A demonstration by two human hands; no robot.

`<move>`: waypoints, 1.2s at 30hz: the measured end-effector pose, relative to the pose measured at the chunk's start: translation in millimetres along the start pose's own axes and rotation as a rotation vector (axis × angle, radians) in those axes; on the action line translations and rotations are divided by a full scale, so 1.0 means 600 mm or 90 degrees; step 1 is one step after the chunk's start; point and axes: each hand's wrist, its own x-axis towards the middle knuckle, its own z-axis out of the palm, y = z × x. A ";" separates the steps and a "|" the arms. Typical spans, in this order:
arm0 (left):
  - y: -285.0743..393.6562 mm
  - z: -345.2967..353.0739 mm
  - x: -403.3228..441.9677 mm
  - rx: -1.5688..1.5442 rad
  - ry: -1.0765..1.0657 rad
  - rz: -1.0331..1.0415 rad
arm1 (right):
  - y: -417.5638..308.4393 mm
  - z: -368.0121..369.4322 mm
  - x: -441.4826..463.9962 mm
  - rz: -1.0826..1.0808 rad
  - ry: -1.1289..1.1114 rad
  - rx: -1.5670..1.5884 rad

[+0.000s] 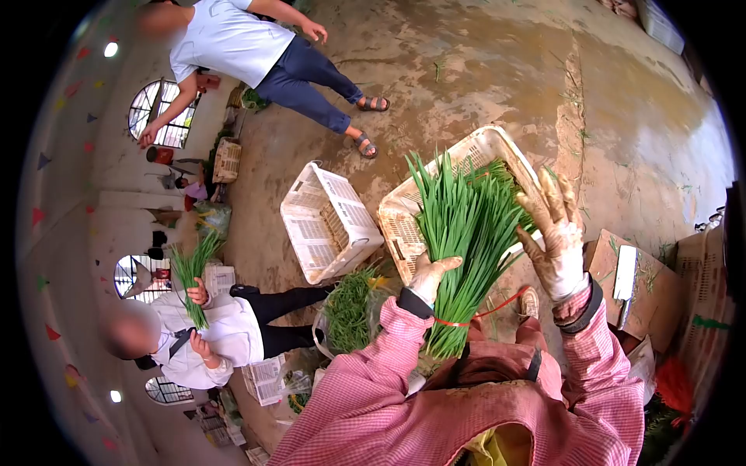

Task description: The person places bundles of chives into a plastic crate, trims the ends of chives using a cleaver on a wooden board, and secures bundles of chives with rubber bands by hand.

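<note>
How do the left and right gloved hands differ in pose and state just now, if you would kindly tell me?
The left hand has its grip on the green leafy bunch, whereas the right hand is open beside it. The left hand's thumb lies across the leaves; the right hand's fingers are raised and spread. Both wear stained, pale gloves.

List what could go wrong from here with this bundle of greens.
Only the left hand seems to hold the green bundle, so stalks might slip or fan apart. The red band has a loose length that could snag. The knife lies on the board near the right hand; a sideways move might catch it.
</note>
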 end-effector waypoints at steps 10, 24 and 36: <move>-0.007 0.045 -0.032 0.082 0.031 0.007 | 0.030 0.109 -0.030 -0.127 -0.240 -0.209; -0.081 -0.014 0.099 0.094 -0.196 -0.240 | -0.042 0.086 -0.111 -0.470 -0.277 -0.156; 0.028 -0.205 -0.019 -0.155 -0.205 0.040 | -0.012 0.099 -0.013 0.166 -0.541 0.698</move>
